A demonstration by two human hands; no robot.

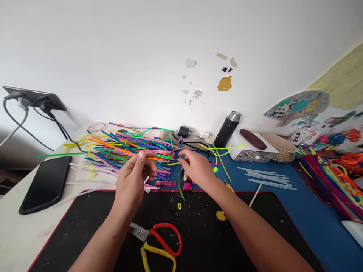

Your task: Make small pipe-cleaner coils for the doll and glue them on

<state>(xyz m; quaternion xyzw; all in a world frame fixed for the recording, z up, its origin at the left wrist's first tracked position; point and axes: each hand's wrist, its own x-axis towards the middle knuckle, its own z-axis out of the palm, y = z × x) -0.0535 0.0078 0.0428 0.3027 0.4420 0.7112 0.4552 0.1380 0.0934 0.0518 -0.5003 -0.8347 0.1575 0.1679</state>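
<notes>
My left hand (134,175) is held above the near side of a heap of coloured pipe cleaners (113,145), its thumb against curled fingers. A pale lilac tip (146,180) shows just below those fingers; whether it is held or lies behind them is unclear. My right hand (197,166) reaches in from the right with its fingertips drawn together at the heap's right end. Close by its fingertips is a blue pipe cleaner (176,153), but the grip itself is too small to make out. Below the right hand lies a bright pink bundle (187,185), beside a green strip (180,185).
Scissors (161,241) with red and yellow handles lie on the black mat (93,226). A phone (47,184) is at left. Behind stand a black flask (227,129) and a white box (253,151). Translucent sticks (269,178) and more pipe cleaners (326,181) lie right.
</notes>
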